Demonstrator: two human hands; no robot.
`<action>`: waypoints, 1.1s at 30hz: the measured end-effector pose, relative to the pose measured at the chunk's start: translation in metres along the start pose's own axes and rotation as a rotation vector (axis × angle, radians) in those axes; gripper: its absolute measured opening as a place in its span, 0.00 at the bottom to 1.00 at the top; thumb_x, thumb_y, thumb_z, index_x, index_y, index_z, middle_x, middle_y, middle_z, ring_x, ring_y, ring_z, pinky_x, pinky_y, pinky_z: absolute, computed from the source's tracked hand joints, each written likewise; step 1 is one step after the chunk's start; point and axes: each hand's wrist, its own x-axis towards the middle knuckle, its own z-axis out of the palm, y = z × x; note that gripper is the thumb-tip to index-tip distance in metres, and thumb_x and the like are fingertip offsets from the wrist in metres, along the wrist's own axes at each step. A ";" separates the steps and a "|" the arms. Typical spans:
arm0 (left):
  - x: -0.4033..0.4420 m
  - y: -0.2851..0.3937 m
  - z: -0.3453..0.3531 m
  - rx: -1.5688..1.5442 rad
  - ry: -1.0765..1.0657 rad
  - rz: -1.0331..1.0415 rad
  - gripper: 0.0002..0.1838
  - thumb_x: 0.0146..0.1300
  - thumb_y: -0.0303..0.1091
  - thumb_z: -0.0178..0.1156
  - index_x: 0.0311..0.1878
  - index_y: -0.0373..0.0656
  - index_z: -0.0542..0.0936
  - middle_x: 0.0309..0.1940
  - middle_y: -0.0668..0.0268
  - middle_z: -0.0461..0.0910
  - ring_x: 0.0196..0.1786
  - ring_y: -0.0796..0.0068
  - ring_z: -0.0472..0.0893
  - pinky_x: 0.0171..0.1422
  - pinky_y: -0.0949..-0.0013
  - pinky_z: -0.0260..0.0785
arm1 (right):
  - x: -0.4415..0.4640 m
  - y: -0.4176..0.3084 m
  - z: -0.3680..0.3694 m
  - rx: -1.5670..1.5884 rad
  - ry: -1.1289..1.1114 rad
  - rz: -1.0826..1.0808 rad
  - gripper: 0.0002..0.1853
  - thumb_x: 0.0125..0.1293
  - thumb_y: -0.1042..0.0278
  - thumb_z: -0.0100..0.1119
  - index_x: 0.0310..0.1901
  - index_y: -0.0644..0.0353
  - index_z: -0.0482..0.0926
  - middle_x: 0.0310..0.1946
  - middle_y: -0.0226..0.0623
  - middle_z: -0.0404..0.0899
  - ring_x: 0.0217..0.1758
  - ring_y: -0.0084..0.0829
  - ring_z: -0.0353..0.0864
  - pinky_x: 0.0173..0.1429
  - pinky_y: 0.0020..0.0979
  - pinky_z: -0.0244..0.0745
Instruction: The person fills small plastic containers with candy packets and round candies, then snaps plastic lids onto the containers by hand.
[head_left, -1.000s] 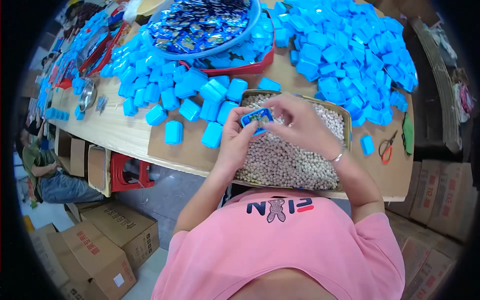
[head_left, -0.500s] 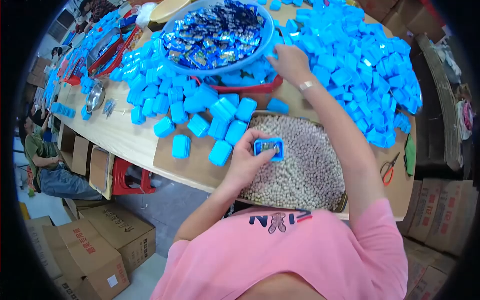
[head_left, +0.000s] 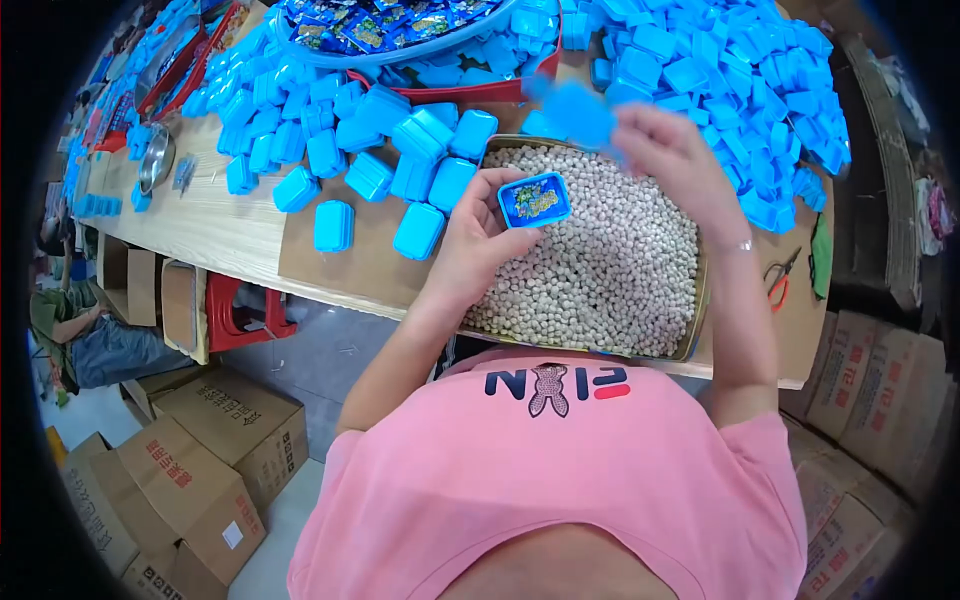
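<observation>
My left hand [head_left: 476,238] holds a small open blue plastic box [head_left: 506,207] over the left part of a tray of pale round pellets. Inside the box lies a shiny blue printed packet [head_left: 535,202]. My right hand [head_left: 668,152] grips a blue plastic piece [head_left: 580,114], smeared by motion, above the far edge of the tray. It looks like a lid or box half, but I cannot tell which. Pale pellets [head_left: 600,285] fill the shallow tray [head_left: 701,305] in front of me. Several closed blue boxes [head_left: 333,226] lie just left of my left hand.
A blue basin [head_left: 400,53] full of blue packets stands at the back. To the right is a large heap of blue plastic pieces [head_left: 690,75]. Orange-handled scissors [head_left: 778,285] lie at the right edge. Cartons [head_left: 235,425] and a red stool [head_left: 243,318] stand left, near another person [head_left: 120,340].
My right hand has come back from beside the basin toward me, now carrying a blue piece. My left thumb has moved off the packet. The view has tilted downward.
</observation>
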 end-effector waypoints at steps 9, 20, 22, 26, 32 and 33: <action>-0.017 0.009 0.007 0.256 -0.162 -0.054 0.30 0.48 0.14 0.66 0.56 0.43 0.73 0.48 0.62 0.77 0.47 0.73 0.78 0.52 0.72 0.74 | -0.058 0.012 0.029 0.151 -0.042 0.145 0.04 0.62 0.76 0.63 0.38 0.63 0.81 0.26 0.27 0.79 0.24 0.12 0.69 0.29 0.13 0.64; -0.039 0.020 0.019 0.293 -0.153 -0.048 0.30 0.48 0.15 0.66 0.57 0.43 0.73 0.45 0.64 0.77 0.45 0.75 0.78 0.49 0.73 0.74 | -0.085 0.003 0.043 -0.017 0.112 -0.038 0.04 0.62 0.78 0.63 0.39 0.64 0.82 0.24 0.25 0.77 0.24 0.12 0.67 0.28 0.14 0.61; -0.041 0.021 0.022 0.287 -0.157 -0.044 0.29 0.49 0.16 0.66 0.57 0.42 0.73 0.44 0.64 0.77 0.45 0.75 0.78 0.49 0.74 0.74 | -0.091 0.000 0.046 -0.023 0.140 -0.055 0.04 0.62 0.78 0.63 0.39 0.64 0.82 0.24 0.25 0.77 0.24 0.12 0.66 0.28 0.14 0.61; -0.044 0.021 0.027 0.191 -0.135 -0.066 0.25 0.53 0.19 0.67 0.56 0.41 0.73 0.44 0.62 0.77 0.43 0.76 0.78 0.46 0.75 0.75 | -0.099 -0.012 0.050 -0.015 0.213 -0.108 0.04 0.59 0.79 0.63 0.37 0.64 0.82 0.23 0.25 0.78 0.22 0.14 0.64 0.25 0.17 0.59; -0.048 0.022 0.031 0.228 -0.134 -0.026 0.22 0.56 0.22 0.67 0.55 0.39 0.74 0.44 0.61 0.77 0.41 0.76 0.78 0.43 0.75 0.76 | -0.104 -0.011 0.049 -0.050 0.222 -0.122 0.05 0.60 0.78 0.62 0.37 0.63 0.83 0.23 0.25 0.78 0.21 0.13 0.63 0.25 0.17 0.58; -0.049 0.023 0.031 0.240 -0.138 -0.018 0.22 0.56 0.22 0.67 0.55 0.39 0.74 0.44 0.61 0.78 0.41 0.76 0.78 0.44 0.75 0.76 | -0.104 -0.010 0.049 -0.038 0.209 -0.109 0.06 0.59 0.78 0.63 0.39 0.64 0.83 0.24 0.26 0.78 0.22 0.14 0.64 0.26 0.17 0.59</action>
